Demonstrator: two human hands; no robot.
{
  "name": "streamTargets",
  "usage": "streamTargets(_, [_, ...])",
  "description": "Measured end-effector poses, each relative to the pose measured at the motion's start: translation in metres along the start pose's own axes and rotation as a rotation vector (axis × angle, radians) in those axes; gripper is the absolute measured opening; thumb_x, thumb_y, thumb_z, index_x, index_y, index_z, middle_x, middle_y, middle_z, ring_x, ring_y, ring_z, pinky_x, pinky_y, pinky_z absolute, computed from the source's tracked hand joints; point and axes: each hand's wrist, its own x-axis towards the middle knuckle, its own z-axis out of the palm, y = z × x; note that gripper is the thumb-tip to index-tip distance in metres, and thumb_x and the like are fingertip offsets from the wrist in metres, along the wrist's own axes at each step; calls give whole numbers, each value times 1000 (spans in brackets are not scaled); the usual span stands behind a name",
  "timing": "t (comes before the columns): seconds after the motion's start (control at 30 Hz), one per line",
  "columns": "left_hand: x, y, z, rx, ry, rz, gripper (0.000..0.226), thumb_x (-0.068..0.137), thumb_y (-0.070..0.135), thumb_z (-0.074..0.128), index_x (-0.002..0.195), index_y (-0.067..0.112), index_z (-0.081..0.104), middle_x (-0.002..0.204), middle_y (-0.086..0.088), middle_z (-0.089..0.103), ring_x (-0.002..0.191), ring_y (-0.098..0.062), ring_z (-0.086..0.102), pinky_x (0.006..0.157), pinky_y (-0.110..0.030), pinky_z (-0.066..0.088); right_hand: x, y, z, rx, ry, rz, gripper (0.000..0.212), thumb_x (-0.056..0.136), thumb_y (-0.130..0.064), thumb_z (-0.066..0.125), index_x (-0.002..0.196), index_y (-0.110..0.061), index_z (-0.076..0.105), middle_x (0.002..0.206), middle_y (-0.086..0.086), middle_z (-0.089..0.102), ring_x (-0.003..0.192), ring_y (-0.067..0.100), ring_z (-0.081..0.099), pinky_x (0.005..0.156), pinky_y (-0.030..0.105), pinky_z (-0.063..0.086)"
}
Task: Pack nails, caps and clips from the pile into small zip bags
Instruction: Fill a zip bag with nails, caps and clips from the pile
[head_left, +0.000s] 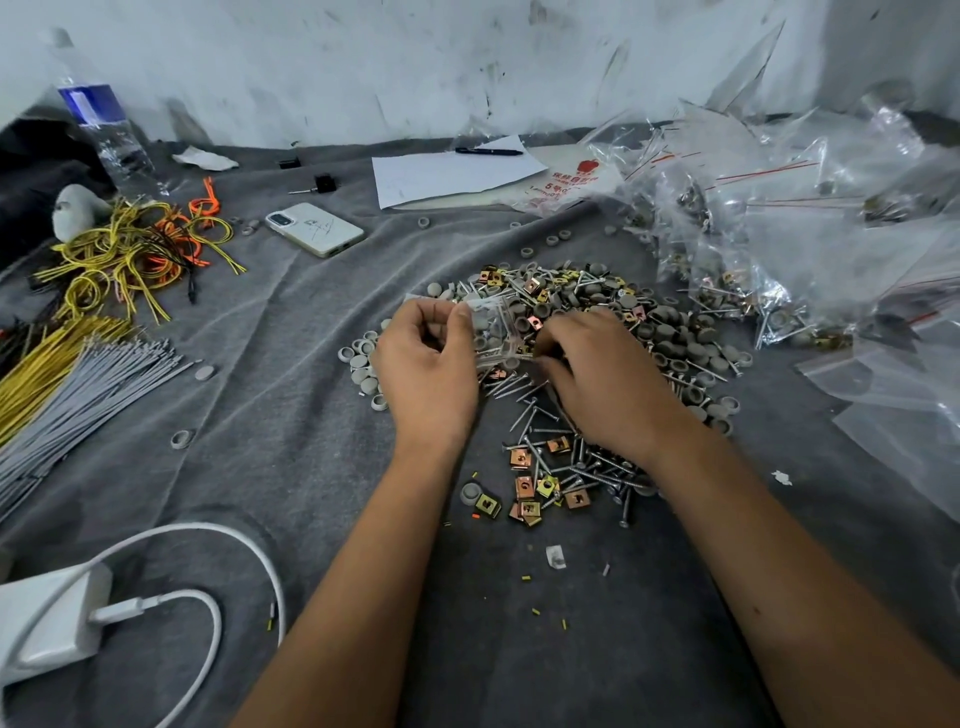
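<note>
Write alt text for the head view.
A person's left hand pinches a small clear zip bag over a pile of nails, caps and clips on grey cloth, while the right hand picks at the pile. Filled bags lie right; a phone lies left.

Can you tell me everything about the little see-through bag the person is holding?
The small zip bag is clear, thin plastic, crinkled and shiny. Through it you can see a few grey caps already inside. The left hand pinches its left edge, holding it up just above the pile. The right hand reaches toward its lower right corner, but what those fingers hold is hidden.
</note>
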Motion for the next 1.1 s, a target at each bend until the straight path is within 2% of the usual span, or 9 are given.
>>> streamTargets(0.1, [0,-1,0,14,-1,9,21,99,15,67,78,20,64,70,-2,62,64,-15,54,60,-34,48,1,-2,-5,194,195,33,3,99,-12,63,102,-12,65,97,-1,67,89,12,60,78,25,52])
streamTargets(0.2, [-2,0,1,33,-17,33,19,98,15,68,80,18,65,70,0,63,65,-15,55,63,-38,50,2,-4,-9,253,313,-5,4,94,-9,70,98,-10,70,94,-1,69,86,9,62,78,14,49])
streamTargets(0.33, [-5,0,3,90,-51,103,18,96,13,69,80,20,65,67,7,61,62,-9,55,59,-31,48,0,-8,-7,234,282,-96,11,86,-7,78,97,-10,75,94,-1,71,85,8,62,79,15,49])
streamTargets(0.47, [-7,1,5,104,-94,131,15,96,14,70,83,17,67,68,9,60,61,-7,54,60,-25,45,-2,-12,-4,284,270,-86,16,82,-8,82,93,-13,71,88,-6,70,78,3,63,74,9,47])
streamTargets(0.57, [-9,3,5,82,-118,154,12,97,15,70,85,16,67,69,10,59,62,-7,54,61,-27,45,-3,-15,-4,264,317,-109,13,82,-8,82,89,-12,72,87,-3,72,80,8,64,76,18,52])
streamTargets(0.63, [-10,4,4,71,-126,165,14,97,15,69,84,19,66,69,11,59,62,-7,55,60,-26,45,-2,-15,-3,232,270,-131,13,84,-9,81,96,-10,77,93,1,74,87,14,65,81,30,55])
streamTargets(0.7, [-10,5,4,74,-118,158,20,96,14,70,81,24,63,67,12,58,61,-6,54,59,-24,44,-1,-14,0,158,186,-158,15,88,-11,78,103,-10,79,96,3,73,94,18,60,85,35,51])
streamTargets(0.9, [-7,2,4,55,-78,113,19,97,14,68,82,24,65,70,8,62,62,-11,56,59,-29,45,1,-7,1,94,215,-120,16,91,-17,74,105,-13,80,98,2,62,100,17,51,82,24,37])
streamTargets(1.1, [-6,1,2,43,-9,89,17,97,16,68,81,21,65,70,7,63,62,-6,55,60,-25,47,2,-2,-1,158,320,30,7,92,-14,72,98,-14,70,99,-2,62,93,13,58,82,30,53])
